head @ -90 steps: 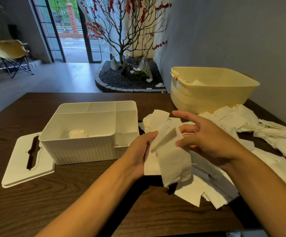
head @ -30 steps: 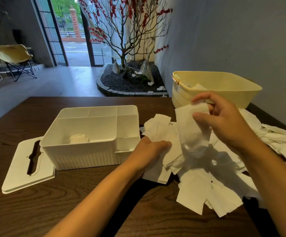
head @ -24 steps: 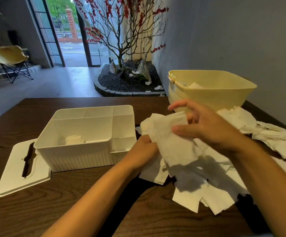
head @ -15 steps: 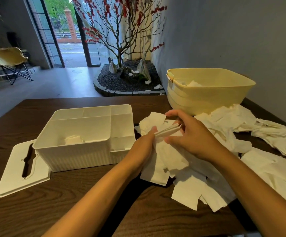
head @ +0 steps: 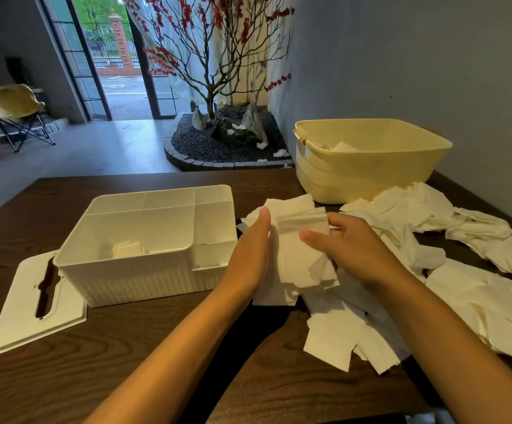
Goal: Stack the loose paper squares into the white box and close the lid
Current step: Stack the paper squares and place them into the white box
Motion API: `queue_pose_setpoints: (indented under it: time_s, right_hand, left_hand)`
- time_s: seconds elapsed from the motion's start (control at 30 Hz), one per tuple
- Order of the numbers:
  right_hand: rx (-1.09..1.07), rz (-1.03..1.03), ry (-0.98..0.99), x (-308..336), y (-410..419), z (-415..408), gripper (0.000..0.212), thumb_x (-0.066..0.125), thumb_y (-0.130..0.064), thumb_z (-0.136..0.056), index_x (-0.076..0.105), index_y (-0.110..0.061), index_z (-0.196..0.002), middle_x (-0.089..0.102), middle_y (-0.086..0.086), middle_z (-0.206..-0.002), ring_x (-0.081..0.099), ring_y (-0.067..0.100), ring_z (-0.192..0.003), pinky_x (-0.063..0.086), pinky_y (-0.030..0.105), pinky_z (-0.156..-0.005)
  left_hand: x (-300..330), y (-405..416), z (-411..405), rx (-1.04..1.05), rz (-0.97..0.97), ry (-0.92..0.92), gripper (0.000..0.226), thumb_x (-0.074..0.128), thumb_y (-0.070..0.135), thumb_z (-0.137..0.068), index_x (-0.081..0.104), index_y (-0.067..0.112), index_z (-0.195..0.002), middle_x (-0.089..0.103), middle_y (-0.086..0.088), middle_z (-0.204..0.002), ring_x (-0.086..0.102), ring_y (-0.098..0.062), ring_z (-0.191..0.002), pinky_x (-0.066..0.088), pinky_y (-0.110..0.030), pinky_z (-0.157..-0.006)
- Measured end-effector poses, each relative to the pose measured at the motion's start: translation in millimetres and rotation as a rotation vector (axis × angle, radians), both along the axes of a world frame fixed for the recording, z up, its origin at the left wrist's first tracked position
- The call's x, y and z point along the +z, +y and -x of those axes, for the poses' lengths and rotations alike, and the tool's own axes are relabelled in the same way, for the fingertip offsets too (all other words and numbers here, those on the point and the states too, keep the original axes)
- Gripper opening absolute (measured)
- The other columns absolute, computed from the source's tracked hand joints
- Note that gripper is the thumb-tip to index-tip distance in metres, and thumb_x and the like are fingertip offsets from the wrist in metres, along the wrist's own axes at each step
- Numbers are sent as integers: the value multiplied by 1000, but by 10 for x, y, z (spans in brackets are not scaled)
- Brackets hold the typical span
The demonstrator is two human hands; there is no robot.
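Both hands hold a small stack of paper squares (head: pixel 302 240) between them near the middle of the desk (head: pixel 65 377). The left hand (head: pixel 250 252) presses its flat, straight fingers against the stack's left side; the right hand (head: pixel 349 244) curls round its right side. The white box (head: pixel 144 270) stands open just left of them, a few squares inside. Its lid (head: pixel 19 313) lies flat at the desk's left edge. Loose squares (head: pixel 463 289) spread toward the right edge.

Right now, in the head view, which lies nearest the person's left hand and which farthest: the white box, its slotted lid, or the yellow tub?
From the left hand:
1. white box, just to its left.
2. yellow tub, behind and to the right.
3. slotted lid, flat beyond the box, far left.
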State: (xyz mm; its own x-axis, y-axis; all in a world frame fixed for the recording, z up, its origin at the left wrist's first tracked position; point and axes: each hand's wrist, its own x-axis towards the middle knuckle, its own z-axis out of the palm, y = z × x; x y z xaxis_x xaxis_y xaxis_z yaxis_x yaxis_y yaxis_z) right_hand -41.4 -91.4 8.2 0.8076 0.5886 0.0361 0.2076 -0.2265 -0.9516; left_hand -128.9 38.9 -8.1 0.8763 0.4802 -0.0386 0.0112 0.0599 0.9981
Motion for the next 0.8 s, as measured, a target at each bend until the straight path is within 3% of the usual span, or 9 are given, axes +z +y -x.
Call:
queue_pose_setpoints:
  time_s: [0.1, 0.2, 0.27, 0.37, 0.47, 0.53, 0.6, 0.7, 0.8]
  right_hand:
    - [-43, -183, 197, -25, 41, 101, 14, 73, -21, -89, 72, -25, -102, 77, -8, -96, 74, 13, -90, 60, 33, -78]
    - [-133, -129, 34, -155, 130, 239, 17, 75, -25, -87, 70, -12, -96, 76, -2, -85, 72, 19, -83, 57, 34, -68]
    - [-161, -116, -73, -225, 172, 301, 20, 74, -27, -87, 66, -10, -88, 72, -7, -76, 69, 11, -77, 54, 28, -64]
    - [-124, -69, -104, -272, 196, 355, 15, 74, -31, -85, 67, -22, -95, 72, -12, -90, 68, 7, -87, 59, 26, -72]
    - [-20, -70, 46, -233, 169, 385, 39, 82, -32, -78, 58, -28, -108, 68, -8, -100, 67, 10, -90, 54, 21, -66]
    - [95, -62, 198, -173, 146, 382, 73, 86, -25, -74, 42, -35, -132, 62, -6, -115, 66, 11, -96, 55, 21, -70]
    - [224, -29, 288, -138, 152, 374, 100, 85, -13, -73, 25, -40, -148, 60, -4, -117, 65, 12, -99, 57, 23, -76]
    - [305, -24, 387, -153, 261, 432, 112, 82, 0, -73, 18, -42, -154, 59, -8, -108, 64, 18, -99, 58, 30, -84]
    - [390, -11, 341, -254, 360, 530, 129, 91, -10, -62, 9, -48, -154, 48, -3, -141, 56, 21, -124, 50, 44, -103]
  left_hand:
    - [-14, 34, 18, -7, 69, -33, 48, 29, 58, -103, 70, 33, -107, 77, 5, -109, 71, -15, -104, 52, -38, -101]
    - [44, 64, 84, -93, 129, -64, 41, 44, 47, -102, 72, 20, -114, 76, -5, -112, 72, -23, -107, 55, -41, -98]
    - [52, 148, 111, -135, 9, -51, 28, 58, 27, -98, 68, 17, -123, 75, -5, -115, 70, -24, -109, 54, -41, -99]
    - [73, 313, 204, -199, -110, 4, 57, 70, 4, -80, 58, 24, -132, 71, -1, -122, 67, -21, -114, 53, -44, -101]
    - [108, 479, 341, -287, -175, 39, 74, 63, 3, -71, 51, 37, -135, 65, 0, -129, 63, -26, -118, 56, -40, -92]
    - [164, 585, 436, -384, -253, 111, 84, 61, 3, -73, 40, 48, -141, 57, 1, -138, 59, -29, -122, 53, -46, -99]
    - [278, 627, 529, -510, -396, 230, 94, 63, 7, -75, 25, 55, -147, 47, -1, -147, 55, -27, -127, 48, -50, -106]
    - [447, 620, 640, -657, -641, 396, 107, 66, 1, -87, -2, 49, -154, 36, -6, -153, 53, -25, -126, 48, -44, -107]
    - [546, 637, 734, -699, -767, 498, 115, 66, 0, -91, -19, 43, -155, 34, 0, -154, 53, -23, -125, 47, -34, -106]
